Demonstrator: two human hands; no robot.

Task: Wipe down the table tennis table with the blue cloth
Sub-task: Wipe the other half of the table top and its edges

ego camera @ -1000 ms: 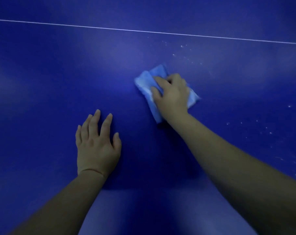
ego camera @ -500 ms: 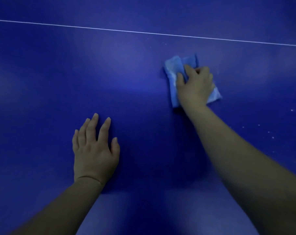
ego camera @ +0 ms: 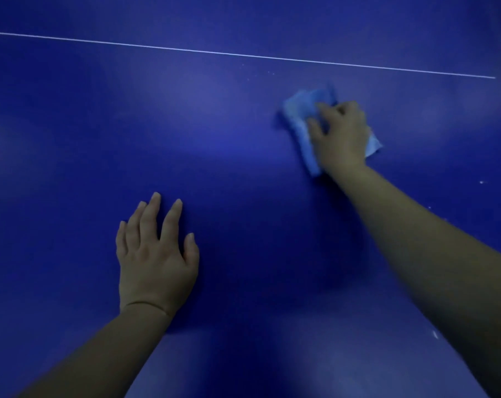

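Mid-wipe, the right hand presses the folded blue cloth on the table with fingers seemingly curled into it, the left hand flat alongside; next, sweep toward the white specks.

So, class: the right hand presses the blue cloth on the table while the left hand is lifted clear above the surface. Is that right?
Not quite. In the head view the left hand lies flat on the table, fingers spread. The right hand does press the blue cloth there.
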